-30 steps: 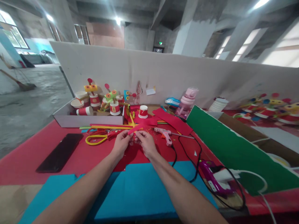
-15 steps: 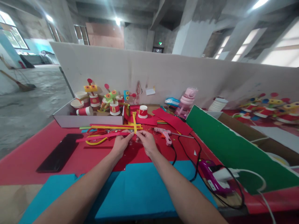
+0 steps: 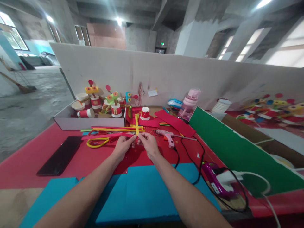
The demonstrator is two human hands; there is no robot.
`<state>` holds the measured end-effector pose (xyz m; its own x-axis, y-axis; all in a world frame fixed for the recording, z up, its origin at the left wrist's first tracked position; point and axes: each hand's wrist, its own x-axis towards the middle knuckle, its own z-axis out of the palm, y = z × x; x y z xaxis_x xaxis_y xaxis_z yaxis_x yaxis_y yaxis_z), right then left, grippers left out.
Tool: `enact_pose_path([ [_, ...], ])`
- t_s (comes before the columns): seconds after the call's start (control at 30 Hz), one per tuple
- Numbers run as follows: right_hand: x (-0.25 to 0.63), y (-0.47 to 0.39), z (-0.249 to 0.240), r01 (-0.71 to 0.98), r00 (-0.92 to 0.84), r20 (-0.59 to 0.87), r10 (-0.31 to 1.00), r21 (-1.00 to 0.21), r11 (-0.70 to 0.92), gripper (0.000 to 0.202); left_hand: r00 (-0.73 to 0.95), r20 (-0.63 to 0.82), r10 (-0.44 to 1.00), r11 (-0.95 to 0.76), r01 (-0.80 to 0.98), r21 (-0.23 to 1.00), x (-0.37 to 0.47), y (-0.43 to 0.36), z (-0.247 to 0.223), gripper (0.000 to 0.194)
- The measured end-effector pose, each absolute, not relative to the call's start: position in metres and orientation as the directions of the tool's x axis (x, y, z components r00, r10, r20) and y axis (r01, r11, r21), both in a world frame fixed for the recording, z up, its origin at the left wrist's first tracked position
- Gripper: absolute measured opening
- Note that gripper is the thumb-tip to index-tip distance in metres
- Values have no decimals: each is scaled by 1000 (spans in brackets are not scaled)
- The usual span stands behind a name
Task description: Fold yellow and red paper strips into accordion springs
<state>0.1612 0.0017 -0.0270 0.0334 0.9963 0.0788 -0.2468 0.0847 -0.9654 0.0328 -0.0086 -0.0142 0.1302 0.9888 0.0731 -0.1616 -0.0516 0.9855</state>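
My left hand (image 3: 123,146) and my right hand (image 3: 148,144) meet above the red table covering, fingertips pinched together. Between them is the crossing of two paper strips. A yellow paper strip (image 3: 137,123) runs away from me, while a pinkish-red paper strip (image 3: 106,136) stretches out to the left past my left hand. My fingers cover the joint itself. Scissors with yellow handles (image 3: 97,143) lie left of my left hand. To the right of my right hand rests a pink glue gun (image 3: 167,136) on its side. A red-and-white paper cup (image 3: 145,114) stands upside down beyond my hands.
Paper-cup figures (image 3: 116,109) sit in a white box (image 3: 90,123) at the back left. A black phone (image 3: 59,156) lies at left, a blue board (image 3: 142,193) in front. At right are a purple power strip (image 3: 219,183), cables and a green-sided box (image 3: 237,152).
The free left end of the pinkish-red strip has risen slightly and shifted right. Both hands keep pinching at nearly the same spot.
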Motion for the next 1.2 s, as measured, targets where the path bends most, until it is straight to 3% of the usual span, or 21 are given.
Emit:
enact_pose_path([
  [0.2,161,-1,-22,-340,-73,13,997,-940,-13,30,-12,80,997,-80,-57,995,32,-8,-11,35],
  [0.4,163,-3,-19,-349,-86,24,996,-937,-8,27,25,28,999,-28,1,1000,31,-6,-14,40],
  [0.53,166,1,-20,-319,-104,42,994,-948,7,28,30,120,992,-121,17,993,33,-6,-17,31],
  [0.7,172,2,-15,-173,-86,223,971,-963,206,24,135,277,951,-289,83,954,39,-8,-22,23],
  [0.87,174,1,-8,-82,42,323,946,-942,325,33,139,246,959,-266,146,953,38,-6,-23,27],
  [1.03,173,3,-12,-136,111,258,960,-953,272,37,119,182,976,-207,250,946,27,-3,-13,31],
  [1.2,173,3,-14,-204,-99,38,994,-979,17,24,253,229,940,-306,328,894,12,3,-3,21],
])
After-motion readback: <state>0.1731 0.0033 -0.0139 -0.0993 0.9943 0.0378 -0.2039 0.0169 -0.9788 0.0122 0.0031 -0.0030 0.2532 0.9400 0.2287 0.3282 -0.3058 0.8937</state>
